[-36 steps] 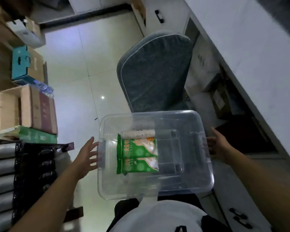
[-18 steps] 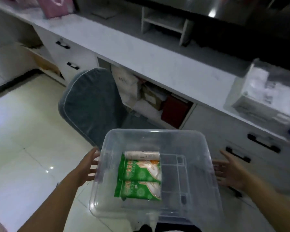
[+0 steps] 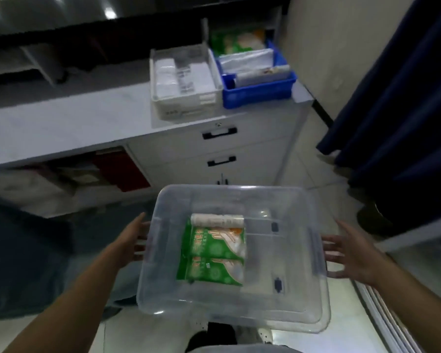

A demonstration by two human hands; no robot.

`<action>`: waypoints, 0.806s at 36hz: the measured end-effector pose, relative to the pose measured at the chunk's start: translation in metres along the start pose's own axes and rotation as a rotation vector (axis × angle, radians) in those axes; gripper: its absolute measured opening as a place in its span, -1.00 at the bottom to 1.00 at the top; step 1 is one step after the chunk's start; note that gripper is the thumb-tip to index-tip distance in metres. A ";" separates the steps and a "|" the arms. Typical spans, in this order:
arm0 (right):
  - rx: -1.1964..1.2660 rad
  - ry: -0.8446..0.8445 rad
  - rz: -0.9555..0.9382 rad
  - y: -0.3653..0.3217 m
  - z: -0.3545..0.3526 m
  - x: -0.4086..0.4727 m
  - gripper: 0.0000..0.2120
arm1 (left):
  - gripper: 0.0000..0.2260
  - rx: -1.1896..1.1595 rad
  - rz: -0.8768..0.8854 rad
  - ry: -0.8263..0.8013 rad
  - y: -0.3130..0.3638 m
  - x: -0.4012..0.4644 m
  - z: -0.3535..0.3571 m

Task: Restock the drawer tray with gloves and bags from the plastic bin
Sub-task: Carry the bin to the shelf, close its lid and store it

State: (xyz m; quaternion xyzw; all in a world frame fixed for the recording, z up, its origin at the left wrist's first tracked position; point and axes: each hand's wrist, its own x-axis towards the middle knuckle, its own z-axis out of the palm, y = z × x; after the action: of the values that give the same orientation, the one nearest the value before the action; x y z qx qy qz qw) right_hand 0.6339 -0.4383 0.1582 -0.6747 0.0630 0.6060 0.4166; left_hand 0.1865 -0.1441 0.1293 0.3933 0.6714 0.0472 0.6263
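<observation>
I carry a clear plastic bin (image 3: pixel 285 296) at waist height between my two hands. My left hand (image 3: pixel 134 238) presses flat on its left wall, fingers straight. Against the right wall my right hand (image 3: pixel 351 253) presses with fingers spread. Inside the bin lie two green glove packs (image 3: pixel 214 253), one in front of the other, and a white roll of bags (image 3: pixel 217 219) at their far end. On the counter ahead stand a white tray (image 3: pixel 183 103) holding white packets and a blue tray (image 3: pixel 259 94) with papers and a green pack.
A white counter (image 3: pixel 61 123) runs across the view, with two black-handled drawers (image 3: pixel 219 146) below the trays. An open shelf with boxes sits under it on the left. A grey-blue chair (image 3: pixel 23 250) is at my left, a dark curtain (image 3: pixel 397 110) at right.
My view has swung right along the counter, from the chair and the floor to the counter's end with the trays. The bin stays between both hands, contents unmoved.
</observation>
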 end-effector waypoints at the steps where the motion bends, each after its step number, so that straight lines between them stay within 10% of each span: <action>1: 0.034 0.011 -0.003 0.005 -0.015 -0.006 -0.24 | -0.46 0.023 0.004 -0.026 0.009 0.000 0.016; 15: 0.372 0.263 -0.018 0.066 -0.132 -0.086 -0.26 | -0.46 0.455 0.106 -0.357 0.129 0.015 0.227; 29: 0.799 0.492 -0.110 0.060 -0.091 -0.124 -0.31 | -0.42 0.821 0.323 -0.601 0.311 0.039 0.388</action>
State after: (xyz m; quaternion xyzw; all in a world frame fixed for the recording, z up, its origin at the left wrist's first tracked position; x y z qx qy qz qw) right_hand 0.6359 -0.5873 0.2292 -0.5873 0.3523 0.3332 0.6480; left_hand 0.6765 -0.0748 0.1893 0.7004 0.3564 -0.2383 0.5706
